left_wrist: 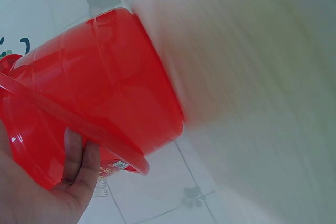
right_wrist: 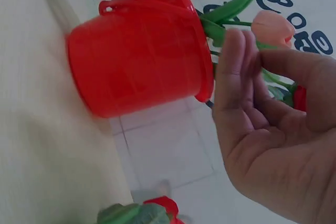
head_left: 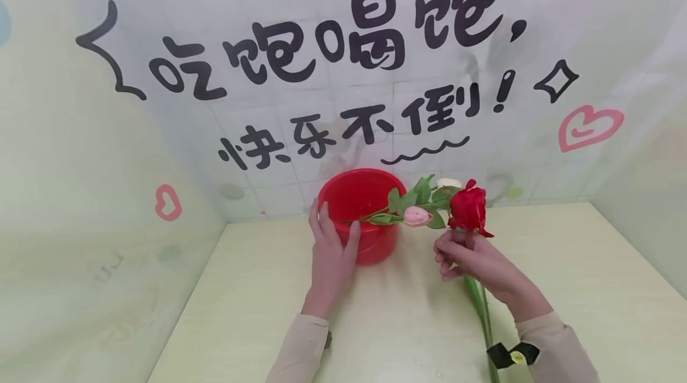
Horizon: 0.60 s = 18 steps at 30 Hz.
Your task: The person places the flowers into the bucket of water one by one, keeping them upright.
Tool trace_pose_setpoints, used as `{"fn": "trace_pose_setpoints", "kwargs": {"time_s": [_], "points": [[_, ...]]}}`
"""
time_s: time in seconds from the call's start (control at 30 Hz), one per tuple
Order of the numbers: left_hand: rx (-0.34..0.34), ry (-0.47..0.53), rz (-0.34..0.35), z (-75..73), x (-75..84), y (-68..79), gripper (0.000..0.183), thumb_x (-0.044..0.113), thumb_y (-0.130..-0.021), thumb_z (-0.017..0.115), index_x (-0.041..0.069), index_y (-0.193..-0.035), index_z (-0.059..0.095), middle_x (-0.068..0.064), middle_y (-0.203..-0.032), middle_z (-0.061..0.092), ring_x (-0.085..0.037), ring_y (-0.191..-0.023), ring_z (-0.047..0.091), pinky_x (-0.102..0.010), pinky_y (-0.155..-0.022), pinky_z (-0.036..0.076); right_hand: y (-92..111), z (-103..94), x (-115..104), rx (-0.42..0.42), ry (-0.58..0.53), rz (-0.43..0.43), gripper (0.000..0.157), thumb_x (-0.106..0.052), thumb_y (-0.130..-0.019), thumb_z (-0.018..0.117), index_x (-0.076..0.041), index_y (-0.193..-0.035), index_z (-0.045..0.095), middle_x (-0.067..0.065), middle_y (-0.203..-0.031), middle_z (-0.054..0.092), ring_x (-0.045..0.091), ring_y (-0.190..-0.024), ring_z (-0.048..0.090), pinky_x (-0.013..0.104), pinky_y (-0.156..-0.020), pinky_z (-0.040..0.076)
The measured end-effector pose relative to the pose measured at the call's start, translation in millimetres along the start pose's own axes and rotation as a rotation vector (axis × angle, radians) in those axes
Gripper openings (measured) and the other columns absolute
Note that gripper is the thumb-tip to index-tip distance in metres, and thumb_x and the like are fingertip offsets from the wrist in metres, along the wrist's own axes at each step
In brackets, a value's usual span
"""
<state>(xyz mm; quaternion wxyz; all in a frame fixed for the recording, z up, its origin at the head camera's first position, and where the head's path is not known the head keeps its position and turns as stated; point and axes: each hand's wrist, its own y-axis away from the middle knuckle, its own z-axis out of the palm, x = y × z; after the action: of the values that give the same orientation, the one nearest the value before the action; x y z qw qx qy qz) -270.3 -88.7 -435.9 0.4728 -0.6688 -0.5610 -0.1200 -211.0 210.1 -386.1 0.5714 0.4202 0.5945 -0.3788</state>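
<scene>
A red plastic bucket (head_left: 376,249) stands on the table, its top facing up and toward me. My left hand (head_left: 333,246) grips its left rim, thumb over the front edge; in the left wrist view two fingers press beside its handle (left_wrist: 68,116). A pink tulip (head_left: 417,216), a white flower (head_left: 448,182) and a red rose (head_left: 468,207) lean rightward out of the bucket. Just under the rose is my right hand (head_left: 474,258), thumb and fingertips brought together. I cannot tell whether they pinch a stem.
Green stems (head_left: 479,305) lie on the table beneath my right forearm. Another red rose (right_wrist: 163,205) with leaves shows at the bottom of the right wrist view. Behind the bucket rises a pale wall sheet (head_left: 279,186) with black lettering; side panels flank the table (head_left: 569,287).
</scene>
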Motion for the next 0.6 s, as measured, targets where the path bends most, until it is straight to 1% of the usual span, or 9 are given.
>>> {"fn": "trace_pose_setpoints", "kwargs": {"time_s": [0.1, 0.13, 0.17, 0.23, 0.3, 0.37, 0.5, 0.6], "points": [[0.002, -0.005, 0.001, -0.5, -0.4, -0.7, 0.093, 0.053, -0.099, 0.067, 0.016, -0.168, 0.017, 0.002, -0.172, 0.016, -0.030, -0.119, 0.066, -0.045, -0.092, 0.062, 4, -12.0, 1, -0.120, 0.101, 0.034, 0.030, -0.022, -0.109, 0.060, 0.008, -0.111, 0.059, 0.016, -0.098, 0.064, 0.022, -0.083, 0.069, 0.040, -0.078, 0.065], [0.002, -0.005, -0.002, -0.9, -0.3, -0.6, 0.093, 0.053, -0.099, 0.067, 0.016, -0.168, 0.016, 0.002, -0.172, 0.016, -0.030, -0.118, 0.066, -0.045, -0.092, 0.062, 5, -15.9, 1, -0.152, 0.119, 0.038, 0.030, -0.021, -0.109, 0.059, 0.009, -0.111, 0.060, 0.017, -0.099, 0.064, 0.023, -0.084, 0.069, 0.041, -0.079, 0.065], [-0.001, -0.007, -0.004, -1.3, -0.1, -0.6, 0.093, 0.052, -0.099, 0.068, 0.016, -0.168, 0.016, 0.002, -0.172, 0.015, -0.030, -0.117, 0.066, -0.045, -0.092, 0.062, 6, -20.0, 2, -0.174, 0.130, 0.039, 0.030, -0.020, -0.109, 0.059, 0.010, -0.112, 0.061, 0.019, -0.100, 0.064, 0.023, -0.085, 0.069, 0.041, -0.079, 0.065], [-0.007, -0.010, -0.012, -2.3, -0.2, -0.7, 0.094, 0.051, -0.099, 0.069, 0.017, -0.168, 0.016, 0.003, -0.172, 0.015, -0.030, -0.118, 0.065, -0.045, -0.093, 0.061, 8, -28.2, 2, -0.191, 0.139, 0.039, 0.029, -0.018, -0.109, 0.060, 0.010, -0.113, 0.062, 0.019, -0.100, 0.064, 0.024, -0.085, 0.071, 0.043, -0.080, 0.065], [-0.011, -0.010, -0.020, -3.2, 0.0, -0.5, 0.095, 0.051, -0.098, 0.069, 0.018, -0.168, 0.015, 0.003, -0.172, 0.014, -0.030, -0.120, 0.065, -0.045, -0.094, 0.061, 12, -37.1, 2, -0.175, 0.140, 0.039, 0.029, -0.016, -0.108, 0.061, 0.011, -0.117, 0.061, 0.019, -0.100, 0.065, 0.024, -0.086, 0.072, 0.044, -0.081, 0.065], [-0.011, -0.009, -0.018, -3.4, -0.1, -0.9, 0.094, 0.050, -0.099, 0.070, 0.018, -0.168, 0.015, 0.003, -0.172, 0.014, -0.030, -0.120, 0.064, -0.046, -0.094, 0.061, 16, -46.8, 1, -0.142, 0.142, 0.036, 0.031, -0.015, -0.107, 0.062, 0.014, -0.119, 0.060, 0.019, -0.100, 0.066, 0.025, -0.087, 0.073, 0.044, -0.082, 0.065], [-0.001, 0.001, 0.002, -1.6, -0.7, -1.5, 0.093, 0.050, -0.099, 0.069, 0.016, -0.168, 0.017, 0.001, -0.172, 0.016, -0.029, -0.122, 0.063, -0.046, -0.093, 0.061, 26, -64.0, -2, -0.043, 0.174, 0.028, 0.032, -0.014, -0.109, 0.060, 0.016, -0.119, 0.056, 0.018, -0.100, 0.068, 0.026, -0.087, 0.074, 0.040, -0.082, 0.065], [-0.001, 0.011, 0.009, -0.6, -0.7, -1.3, 0.093, 0.051, -0.099, 0.069, 0.017, -0.168, 0.017, 0.002, -0.172, 0.016, -0.029, -0.124, 0.062, -0.046, -0.093, 0.061, 30, -71.8, -1, 0.041, 0.210, 0.035, 0.031, -0.014, -0.109, 0.058, 0.015, -0.119, 0.056, 0.016, -0.102, 0.070, 0.026, -0.086, 0.075, 0.037, -0.081, 0.065]]}}
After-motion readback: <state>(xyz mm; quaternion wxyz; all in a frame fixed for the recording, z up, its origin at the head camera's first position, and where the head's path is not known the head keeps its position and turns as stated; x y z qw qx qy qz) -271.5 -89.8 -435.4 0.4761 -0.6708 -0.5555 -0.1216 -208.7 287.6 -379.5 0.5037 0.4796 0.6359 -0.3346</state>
